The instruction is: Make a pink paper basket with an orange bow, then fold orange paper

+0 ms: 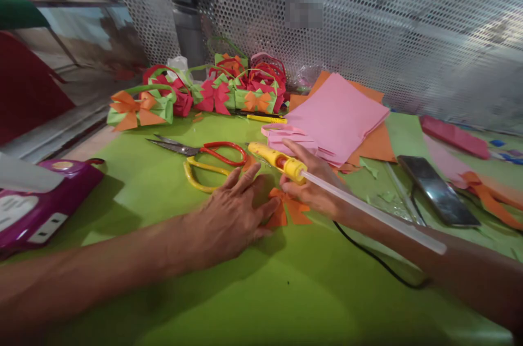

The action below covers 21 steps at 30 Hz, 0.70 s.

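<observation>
Pinning the orange paper bow (288, 211) flat at table centre, left hand (232, 215) fingers spread; right hand (314, 185) clamped round the yellow glue gun (278, 161) (nozzle pointing far-left). Best a small bead at the bow's centre; keep fingertips clear of hot glue; cord (376, 259) trails near-right.

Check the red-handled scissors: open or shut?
Open. The red-handled scissors lie flat on the green table, handle loops spread apart, beyond the left hand.
</observation>
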### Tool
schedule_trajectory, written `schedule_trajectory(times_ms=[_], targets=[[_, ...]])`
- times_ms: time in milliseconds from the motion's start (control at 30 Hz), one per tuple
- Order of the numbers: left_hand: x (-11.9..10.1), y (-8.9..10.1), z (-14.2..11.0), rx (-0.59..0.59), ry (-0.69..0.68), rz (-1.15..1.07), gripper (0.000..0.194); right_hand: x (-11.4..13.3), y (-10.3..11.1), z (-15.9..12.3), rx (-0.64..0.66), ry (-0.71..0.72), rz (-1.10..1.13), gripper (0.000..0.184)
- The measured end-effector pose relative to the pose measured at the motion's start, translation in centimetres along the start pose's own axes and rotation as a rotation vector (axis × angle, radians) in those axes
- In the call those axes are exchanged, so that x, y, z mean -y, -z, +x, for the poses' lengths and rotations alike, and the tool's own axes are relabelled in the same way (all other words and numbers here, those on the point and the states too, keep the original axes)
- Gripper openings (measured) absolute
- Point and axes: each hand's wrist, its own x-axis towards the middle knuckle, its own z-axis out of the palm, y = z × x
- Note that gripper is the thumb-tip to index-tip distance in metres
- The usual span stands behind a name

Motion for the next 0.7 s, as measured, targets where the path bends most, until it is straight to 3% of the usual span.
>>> schedule_trajectory(times_ms=[267,700], targets=[[0.09,0.01,0.13,-0.047,-0.028,0.005,0.045,0.1,0.22,0.53,0.08,0.074,-0.059,0.077],[-0.13,0.07,0.29,0.017,0.013,-0.011,0.045,0.3,-0.1,1.07,0.092,0.084,-0.103,0.063]])
